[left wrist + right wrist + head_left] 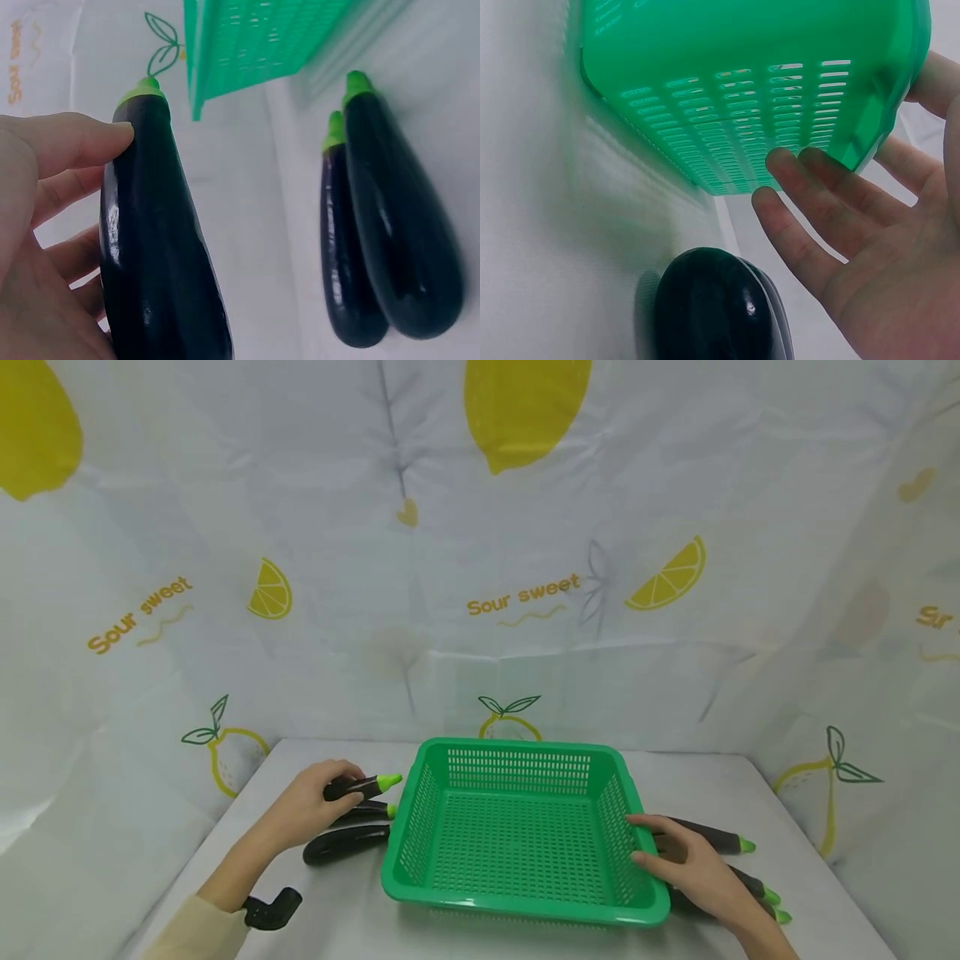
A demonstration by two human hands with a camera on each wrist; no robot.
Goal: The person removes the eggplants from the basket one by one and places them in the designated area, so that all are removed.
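Observation:
My left hand (311,802) grips a dark eggplant (154,232) with a bright green stem end, raised beside the left side of a green plastic basket (525,907). In the left wrist view the thumb lies along the eggplant near its stem, and the other fingers are partly behind it. Below that hand, two more eggplants (405,225) lie side by side on the table. On the basket's right rim, my right hand (701,872) holds on, with thumb and a finger over the rim and other fingers beside the outer wall (742,97). No items show inside the basket.
Several eggplants (712,835) lie on the white table (337,910) to the basket's right, partly hidden by the right hand. A black curved object (273,910) shows by the left wrist. A lemon-printed white sheet (337,660) hangs behind and at the sides.

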